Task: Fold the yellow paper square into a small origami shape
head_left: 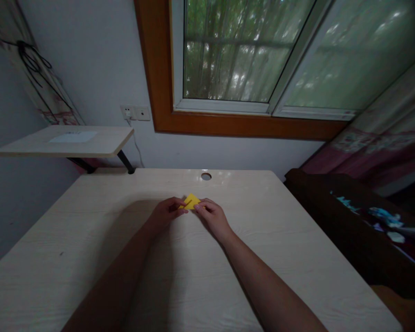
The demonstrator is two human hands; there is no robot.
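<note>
Between my two hands is a small piece of folded yellow paper (191, 200), its top corner pointing toward the wall. My left hand (166, 210) pinches its left side between thumb and fingers. On the right side, my right hand (212, 215) grips the paper with the thumb in front and the fingers curled behind. Both hands are just over the far half of the pale wooden desk (207, 276). Parts of the paper's left and right edges are hidden by my fingers.
A raised shelf (107, 146) with a white sheet (74, 137) stands at the back left. A round cable hole (206, 176) lies near the desk's back edge. Wall sockets (134, 113) and a window (242, 50) are behind. Dark furniture (332, 221) adjoins the right.
</note>
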